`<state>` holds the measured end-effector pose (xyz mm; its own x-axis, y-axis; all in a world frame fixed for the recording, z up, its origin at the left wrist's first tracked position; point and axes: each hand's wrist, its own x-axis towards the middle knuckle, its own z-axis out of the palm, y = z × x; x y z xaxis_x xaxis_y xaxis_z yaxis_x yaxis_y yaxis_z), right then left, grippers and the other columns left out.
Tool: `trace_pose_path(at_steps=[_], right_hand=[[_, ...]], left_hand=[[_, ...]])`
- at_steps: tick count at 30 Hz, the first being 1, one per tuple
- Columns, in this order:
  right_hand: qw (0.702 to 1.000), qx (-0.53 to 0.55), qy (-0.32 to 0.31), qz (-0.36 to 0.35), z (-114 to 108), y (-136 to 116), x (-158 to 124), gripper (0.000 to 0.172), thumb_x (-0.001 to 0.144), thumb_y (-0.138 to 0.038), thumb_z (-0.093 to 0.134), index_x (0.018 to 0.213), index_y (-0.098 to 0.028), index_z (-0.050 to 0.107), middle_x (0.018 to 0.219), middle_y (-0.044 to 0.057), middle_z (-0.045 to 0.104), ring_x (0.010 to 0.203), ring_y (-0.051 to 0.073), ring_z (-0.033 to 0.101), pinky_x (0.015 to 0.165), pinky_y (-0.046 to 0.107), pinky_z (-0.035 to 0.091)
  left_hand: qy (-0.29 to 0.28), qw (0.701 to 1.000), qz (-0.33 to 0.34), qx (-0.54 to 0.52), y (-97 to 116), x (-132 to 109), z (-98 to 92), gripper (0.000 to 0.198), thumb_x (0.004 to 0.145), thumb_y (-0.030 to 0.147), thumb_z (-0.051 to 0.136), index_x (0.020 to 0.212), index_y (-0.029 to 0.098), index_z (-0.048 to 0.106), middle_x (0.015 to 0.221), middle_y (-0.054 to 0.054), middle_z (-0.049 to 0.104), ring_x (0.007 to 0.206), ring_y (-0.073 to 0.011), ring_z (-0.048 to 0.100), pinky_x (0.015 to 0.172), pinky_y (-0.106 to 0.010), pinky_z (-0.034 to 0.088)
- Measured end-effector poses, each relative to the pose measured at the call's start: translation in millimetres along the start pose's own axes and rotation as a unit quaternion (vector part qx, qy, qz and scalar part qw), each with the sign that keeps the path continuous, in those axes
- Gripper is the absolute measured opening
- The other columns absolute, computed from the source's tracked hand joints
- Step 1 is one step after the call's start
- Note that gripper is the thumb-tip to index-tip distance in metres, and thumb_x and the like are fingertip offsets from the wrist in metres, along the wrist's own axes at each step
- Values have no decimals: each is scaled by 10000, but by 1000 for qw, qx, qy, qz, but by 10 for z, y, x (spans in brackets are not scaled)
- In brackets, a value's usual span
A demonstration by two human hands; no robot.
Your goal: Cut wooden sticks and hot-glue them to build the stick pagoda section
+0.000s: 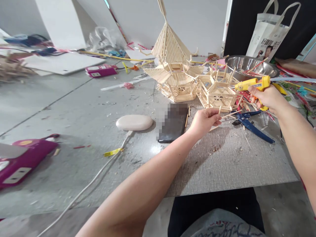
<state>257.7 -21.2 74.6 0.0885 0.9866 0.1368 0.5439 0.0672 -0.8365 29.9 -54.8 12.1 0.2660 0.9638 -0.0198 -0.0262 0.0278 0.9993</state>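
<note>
My right hand [268, 97] grips a yellow hot glue gun [250, 85], its nozzle pointing left, above the nearer part of a stick-built model. Between the pinched fingers of my left hand [206, 121] is a short thin wooden stick [220, 110], held upright. That hand is in front of a small open frame of wooden sticks [218, 90]. Just left of this frame stands a taller pagoda model [174, 72] with a pointed roof. Blue-handled cutters [256, 128] lie right of my left hand, with loose sticks around them.
A black phone [174, 123] and a white oval device [134, 122] with a cable lie to the left. Purple power strips [29, 161] rest farther left. A steel bowl [251, 65] holding sticks and a white bag [268, 36] stand at the back right.
</note>
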Motion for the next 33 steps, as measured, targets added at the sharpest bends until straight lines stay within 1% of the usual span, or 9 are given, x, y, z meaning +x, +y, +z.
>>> trace_pose_path(at_steps=[8,16,20,25,33], right_hand=[[1000,-4,-2,6,-3,-6,-2,413,650,-592,616,627,-187,540,518,-3,517,294,44,381,250,194,286],[1000,-7,0,10,1,-7,-2,399,664,-587,609,656,-192,546,519,-6,516,296,45,382,252,194,285],[1000,-6,3,10,-1,6,-1,413,657,-598,607,644,-192,532,522,-6,516,301,44,383,257,195,292],[1000,-9,4,15,-15,-1,-20,436,642,-612,607,632,-186,516,520,-5,515,306,49,393,261,196,292],[1000,-5,-4,7,-43,-33,-70,482,609,-624,621,661,-158,510,530,-11,514,308,51,412,279,192,308]], left_hand=[[3,1000,-4,0,-5,0,-3,93,723,140,546,782,130,617,650,6,600,543,-52,590,554,-176,498],[1,1000,-2,9,-8,-2,6,106,727,138,539,786,135,627,657,-2,610,551,-55,597,557,-171,500],[3,1000,1,12,-11,2,0,122,732,145,539,813,136,630,671,-8,619,555,-57,599,566,-176,503],[2,1000,-4,8,-12,7,1,100,730,134,540,787,138,622,648,4,604,543,-53,592,552,-172,497],[0,1000,-3,9,-3,-6,-2,100,727,137,542,789,136,621,645,8,603,543,-52,591,554,-175,496]])
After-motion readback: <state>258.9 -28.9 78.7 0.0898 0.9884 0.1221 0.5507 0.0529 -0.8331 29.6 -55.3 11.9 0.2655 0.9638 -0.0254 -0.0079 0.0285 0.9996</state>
